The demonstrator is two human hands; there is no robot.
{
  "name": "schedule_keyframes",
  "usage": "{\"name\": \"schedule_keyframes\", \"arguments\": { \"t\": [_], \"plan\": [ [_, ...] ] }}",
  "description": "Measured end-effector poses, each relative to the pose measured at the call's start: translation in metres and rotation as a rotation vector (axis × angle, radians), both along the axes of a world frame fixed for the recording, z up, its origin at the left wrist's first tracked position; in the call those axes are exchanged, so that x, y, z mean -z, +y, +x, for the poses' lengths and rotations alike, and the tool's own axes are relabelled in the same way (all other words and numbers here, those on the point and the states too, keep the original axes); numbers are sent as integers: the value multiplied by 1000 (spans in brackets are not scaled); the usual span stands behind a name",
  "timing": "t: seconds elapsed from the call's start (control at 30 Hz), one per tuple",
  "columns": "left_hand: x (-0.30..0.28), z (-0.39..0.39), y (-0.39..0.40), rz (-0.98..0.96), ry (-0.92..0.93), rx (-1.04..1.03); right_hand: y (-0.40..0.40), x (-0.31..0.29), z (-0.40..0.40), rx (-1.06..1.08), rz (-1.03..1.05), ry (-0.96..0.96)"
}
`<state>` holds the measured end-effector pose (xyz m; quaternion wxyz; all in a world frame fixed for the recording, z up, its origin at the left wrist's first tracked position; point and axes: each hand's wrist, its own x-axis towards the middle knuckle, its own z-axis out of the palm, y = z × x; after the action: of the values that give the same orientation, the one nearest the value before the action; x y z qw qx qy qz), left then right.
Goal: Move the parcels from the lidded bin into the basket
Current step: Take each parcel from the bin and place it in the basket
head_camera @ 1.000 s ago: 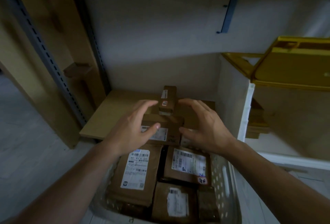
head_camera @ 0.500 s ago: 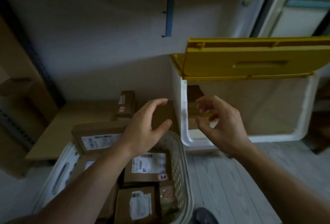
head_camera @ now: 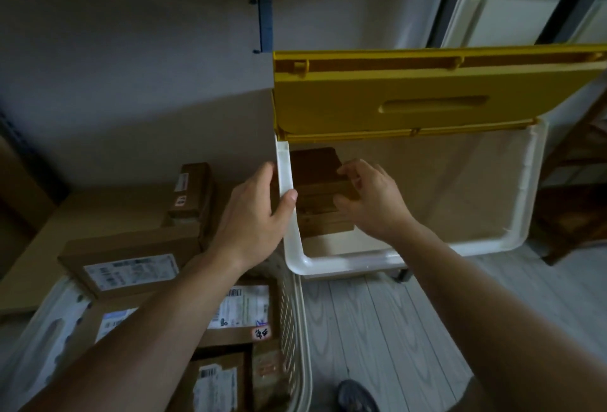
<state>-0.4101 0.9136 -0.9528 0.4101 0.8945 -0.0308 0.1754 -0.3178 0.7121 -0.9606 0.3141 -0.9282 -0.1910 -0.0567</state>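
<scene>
The white bin (head_camera: 345, 262) stands on the floor at centre right with its yellow lid (head_camera: 427, 106) tipped up. A stack of brown parcels (head_camera: 315, 175) lies inside at the bin's left end. My left hand (head_camera: 253, 214) straddles the bin's left wall, thumb on the rim, fingers spread and holding nothing. My right hand (head_camera: 371, 198) is inside the bin, fingers curled against the right edge of the stack without a clear grip. The white perforated basket (head_camera: 303, 329) at lower left holds several labelled parcels (head_camera: 131, 267).
A narrow brown parcel (head_camera: 193, 188) lies on top of the pile at the basket's far end, in front of a low wooden board (head_camera: 108, 211). Dark wooden furniture (head_camera: 574, 214) is right of the bin. A shoe (head_camera: 356, 395) shows on the pale plank floor.
The view has swung right from the basket to the bin. Both hands left the parcels in the basket and moved over to the bin's left end, the right hand reaching the stack inside.
</scene>
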Motion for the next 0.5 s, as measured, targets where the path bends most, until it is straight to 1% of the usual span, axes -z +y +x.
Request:
{"name": "schedule_keyframes", "arguments": {
  "t": [0.1,0.17,0.27,0.33,0.4,0.5],
  "plan": [
    [0,0,3,-31,5,-4,10,19,32,73,-15,263],
    [2,0,5,-40,-10,-17,19,30,47,109,-20,367],
    [4,1,3,-58,-6,-20,34,41,67,266,64,450],
    [3,1,1,-82,3,-15,45,46,78,383,38,483],
    [3,2,2,-99,12,-13,54,52,87,435,-1,486],
    [3,1,2,-110,29,-6,62,57,94,536,74,472]
  ]
}}
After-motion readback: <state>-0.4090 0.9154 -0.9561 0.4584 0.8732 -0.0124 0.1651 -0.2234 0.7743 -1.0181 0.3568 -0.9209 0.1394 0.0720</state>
